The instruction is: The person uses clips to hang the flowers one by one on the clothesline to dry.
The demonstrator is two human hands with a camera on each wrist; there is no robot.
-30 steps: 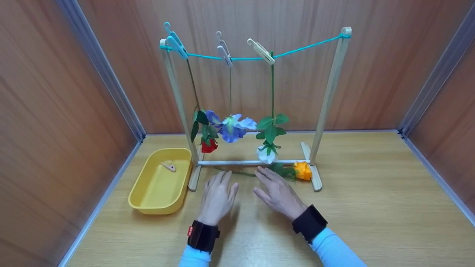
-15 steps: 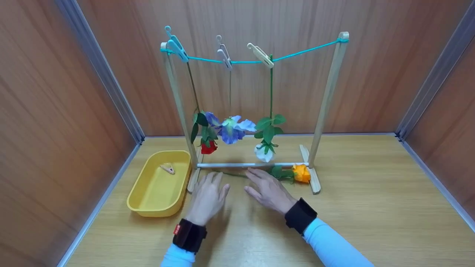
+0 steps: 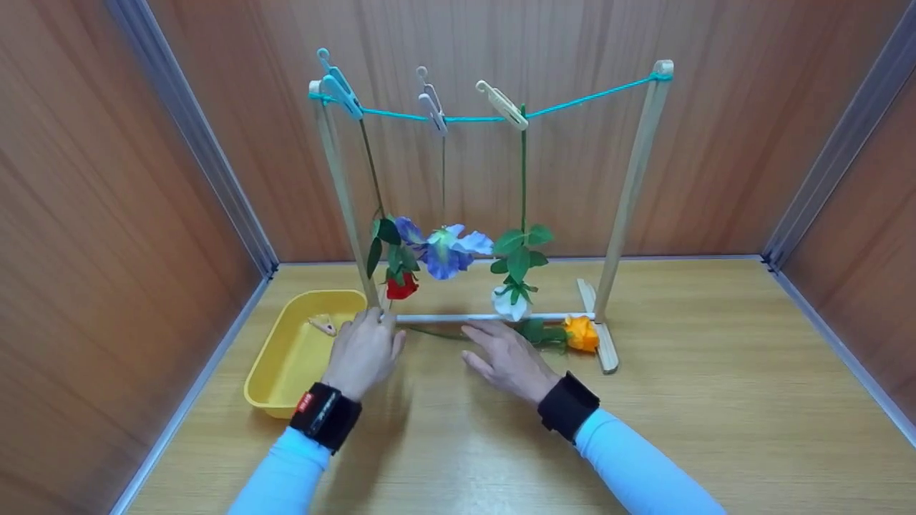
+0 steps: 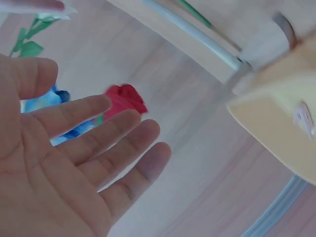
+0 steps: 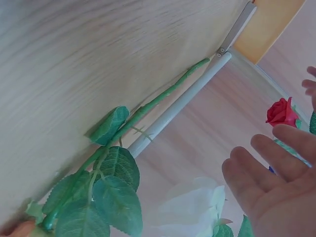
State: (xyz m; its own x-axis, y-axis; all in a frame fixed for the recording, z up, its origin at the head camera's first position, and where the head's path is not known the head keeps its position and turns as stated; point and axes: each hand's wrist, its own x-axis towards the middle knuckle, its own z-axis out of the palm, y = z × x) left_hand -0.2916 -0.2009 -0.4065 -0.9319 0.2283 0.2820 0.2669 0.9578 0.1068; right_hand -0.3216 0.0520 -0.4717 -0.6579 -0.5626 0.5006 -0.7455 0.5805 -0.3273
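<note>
My left hand (image 3: 363, 352) hovers by the right rim of the yellow tub (image 3: 257, 386), fingers extended and nothing held; the left wrist view shows its bare palm. A pale pink clothespin (image 3: 323, 325) lies inside the tub. My right hand (image 3: 509, 359), fingers also extended and holding nothing, is above the stem of an orange rose (image 3: 581, 334) lying along the rack's bottom bar. The right wrist view shows that rose's green stem (image 5: 163, 96) apart from the fingers. A red rose (image 3: 402, 286), a blue-purple flower (image 3: 447, 252) and a white rose (image 3: 511, 303) hang head down.
A wooden rack (image 3: 630, 193) carries a turquoise cord (image 3: 594, 99). On the cord, a blue clothespin (image 3: 342, 91), a grey-lilac clothespin (image 3: 432, 109) and a cream clothespin (image 3: 502, 104) hold the hanging stems. Wood-grain panels (image 3: 587, 36) enclose the table on the back and sides.
My left hand has moved left and forward to the tub's rim. The right hand has shifted slightly left along the orange rose's stem. The flowers stay in place.
</note>
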